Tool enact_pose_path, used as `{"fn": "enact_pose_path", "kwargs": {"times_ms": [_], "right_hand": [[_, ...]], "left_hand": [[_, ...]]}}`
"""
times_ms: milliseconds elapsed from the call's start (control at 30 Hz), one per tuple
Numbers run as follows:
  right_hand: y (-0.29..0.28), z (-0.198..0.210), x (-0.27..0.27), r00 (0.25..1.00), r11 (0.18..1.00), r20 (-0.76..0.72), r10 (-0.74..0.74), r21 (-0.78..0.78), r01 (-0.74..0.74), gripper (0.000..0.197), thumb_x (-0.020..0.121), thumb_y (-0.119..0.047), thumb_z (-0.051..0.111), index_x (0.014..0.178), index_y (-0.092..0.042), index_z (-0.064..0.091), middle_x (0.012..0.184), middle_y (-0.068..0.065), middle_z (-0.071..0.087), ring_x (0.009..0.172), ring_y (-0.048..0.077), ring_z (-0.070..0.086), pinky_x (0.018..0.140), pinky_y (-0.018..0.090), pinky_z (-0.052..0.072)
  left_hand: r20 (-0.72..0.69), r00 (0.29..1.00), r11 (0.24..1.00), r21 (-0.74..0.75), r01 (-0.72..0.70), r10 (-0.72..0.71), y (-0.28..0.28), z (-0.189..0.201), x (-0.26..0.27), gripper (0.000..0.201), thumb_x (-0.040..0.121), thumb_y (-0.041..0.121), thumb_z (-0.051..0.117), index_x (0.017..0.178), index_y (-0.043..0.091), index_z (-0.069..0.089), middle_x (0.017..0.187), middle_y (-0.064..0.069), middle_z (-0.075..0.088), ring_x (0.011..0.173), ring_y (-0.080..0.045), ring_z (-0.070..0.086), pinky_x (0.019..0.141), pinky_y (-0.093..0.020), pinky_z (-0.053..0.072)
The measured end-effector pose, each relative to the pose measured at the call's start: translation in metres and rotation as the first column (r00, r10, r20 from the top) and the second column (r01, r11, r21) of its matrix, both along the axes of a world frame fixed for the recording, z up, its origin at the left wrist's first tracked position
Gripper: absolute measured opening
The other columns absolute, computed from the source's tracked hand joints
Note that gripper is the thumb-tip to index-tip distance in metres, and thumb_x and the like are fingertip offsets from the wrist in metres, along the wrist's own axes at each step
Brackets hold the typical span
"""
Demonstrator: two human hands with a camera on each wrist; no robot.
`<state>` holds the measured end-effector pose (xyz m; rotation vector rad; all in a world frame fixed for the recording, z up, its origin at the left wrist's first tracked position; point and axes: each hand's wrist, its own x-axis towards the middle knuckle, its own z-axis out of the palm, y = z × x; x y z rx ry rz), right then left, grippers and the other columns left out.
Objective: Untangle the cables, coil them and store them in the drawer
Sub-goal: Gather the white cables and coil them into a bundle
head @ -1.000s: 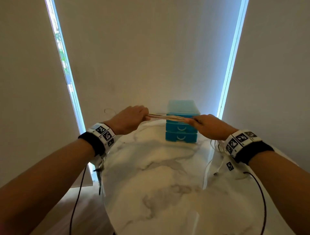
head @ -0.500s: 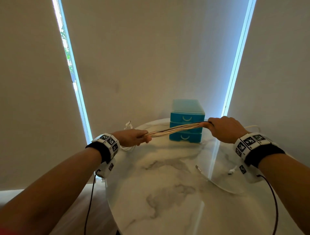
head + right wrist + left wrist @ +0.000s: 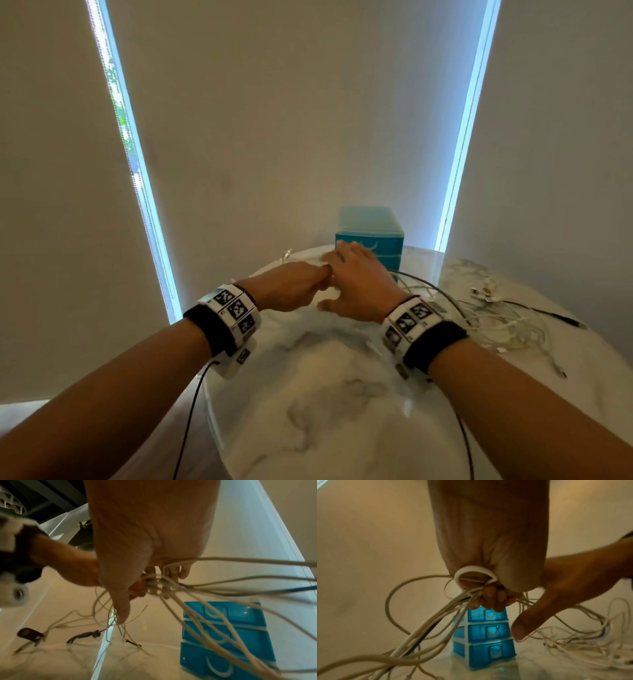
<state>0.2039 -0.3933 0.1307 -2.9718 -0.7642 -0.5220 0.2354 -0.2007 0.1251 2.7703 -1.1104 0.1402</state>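
The left grip is a fist curled round a bundle of white cables, with one flat white loop poking out at the heel of the palm; a dark cable runs among the white ones. The right grip is spread wide, fingers straight and thumb out, laid against the left knuckles; in the right wrist view its fingertips touch the strands where they fan out, but whether any finger pinches one I cannot tell. From the left fist the cables trail down toward the desk, a round white marble-patterned top. More loose cables lie in a heap on the desk to the right of the right wrist, plug ends showing, one black lead at its far edge. The blue drawer unit stands at the back of the desk just beyond the hands: three drawers stacked, each with a curved white handle, all closed. Both wrists wear black bands carrying white blocks printed with black-and-white square markers; no readable words or brand show anywhere.
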Motion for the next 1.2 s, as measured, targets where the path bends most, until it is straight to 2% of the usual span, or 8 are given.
{"fn": "enact_pose_path", "kwargs": {"times_ms": [167,300,400,633,800,1000,1100,1200], "right_hand": [[0.003,-0.001,0.008,0.986,0.993,-0.128,-0.111,-0.053,0.105,0.026,0.100,-0.040,0.065,0.098,-0.019,0.081,0.118,0.006,0.074,0.129,0.026,0.058,0.113,0.043,0.044],[0.001,0.015,0.013,0.888,0.983,-0.445,-0.115,0.076,0.166,0.035,0.106,-0.024,0.063,0.073,-0.016,0.071,0.083,0.005,0.079,0.077,0.018,0.074,0.090,0.037,0.063],[0.000,0.034,0.012,0.884,0.976,-0.450,-0.125,0.106,0.191,0.051,0.109,-0.054,0.051,0.075,-0.016,0.057,0.076,0.006,0.065,0.064,0.018,0.062,0.061,0.028,0.052],[-0.027,0.060,0.032,0.859,0.952,-0.510,-0.056,0.232,0.199,0.062,0.086,-0.081,0.064,0.081,-0.019,0.064,0.078,-0.001,0.064,0.070,0.017,0.056,0.066,0.030,0.043],[-0.045,0.079,0.025,0.908,0.908,-0.417,0.042,0.395,0.139,0.064,0.105,-0.068,0.043,0.094,-0.008,0.065,0.082,0.005,0.064,0.074,0.022,0.057,0.067,0.031,0.045],[-0.050,0.074,0.027,0.973,0.959,-0.204,-0.106,0.239,0.155,0.072,0.111,-0.061,0.034,0.093,0.001,0.067,0.072,0.010,0.060,0.067,0.023,0.053,0.062,0.033,0.042],[-0.056,0.074,0.029,0.977,0.955,-0.162,-0.135,0.242,0.172,0.071,0.111,-0.061,0.034,0.086,-0.002,0.065,0.079,0.019,0.069,0.067,0.023,0.054,0.062,0.034,0.044],[-0.051,0.078,0.028,0.986,0.953,-0.115,-0.119,0.266,0.146,0.066,0.110,-0.062,0.036,0.075,-0.009,0.054,0.075,0.018,0.066,0.065,0.023,0.052,0.062,0.035,0.041]], "left_hand": [[0.045,0.999,0.999,0.036,-0.004,0.002,0.005,0.002,-0.011,0.016,0.114,0.016,0.043,0.103,0.024,0.052,0.089,0.016,0.052,0.077,-0.003,0.049,0.070,-0.019,0.036],[0.094,0.995,0.999,-0.028,-0.024,0.027,0.011,0.008,-0.007,0.016,0.114,0.019,0.047,0.102,0.029,0.051,0.095,0.015,0.058,0.079,-0.002,0.054,0.074,-0.027,0.042],[0.090,0.996,0.998,-0.070,-0.006,0.012,0.014,0.020,-0.006,0.017,0.116,0.033,0.042,0.107,0.029,0.055,0.098,0.012,0.062,0.079,-0.006,0.057,0.074,-0.028,0.046],[-0.043,0.994,0.976,-0.189,-0.104,0.098,0.048,0.028,0.004,0.039,0.104,0.060,0.054,0.119,0.024,0.059,0.098,0.004,0.069,0.084,-0.016,0.064,0.079,-0.043,0.057],[-0.143,0.988,0.744,-0.654,-0.136,0.055,0.073,0.026,-0.004,0.038,0.091,0.053,0.078,0.123,0.033,0.075,0.114,0.013,0.077,0.106,-0.006,0.071,0.092,-0.030,0.056],[-0.221,0.974,0.517,-0.830,-0.210,0.040,0.084,0.048,-0.011,0.036,0.091,0.050,0.077,0.100,0.015,0.079,0.101,-0.001,0.079,0.091,-0.015,0.071,0.078,-0.031,0.053],[-0.356,0.933,0.665,-0.708,-0.237,-0.047,0.091,0.051,-0.010,0.050,0.101,0.058,0.063,0.090,0.011,0.074,0.090,-0.007,0.075,0.081,-0.021,0.063,0.074,-0.035,0.047],[-0.284,0.950,0.845,-0.468,-0.258,0.133,0.097,0.046,-0.002,0.079,0.093,0.082,0.053,0.075,0.006,0.066,0.074,-0.006,0.066,0.071,-0.016,0.057,0.079,-0.034,0.046]]}}
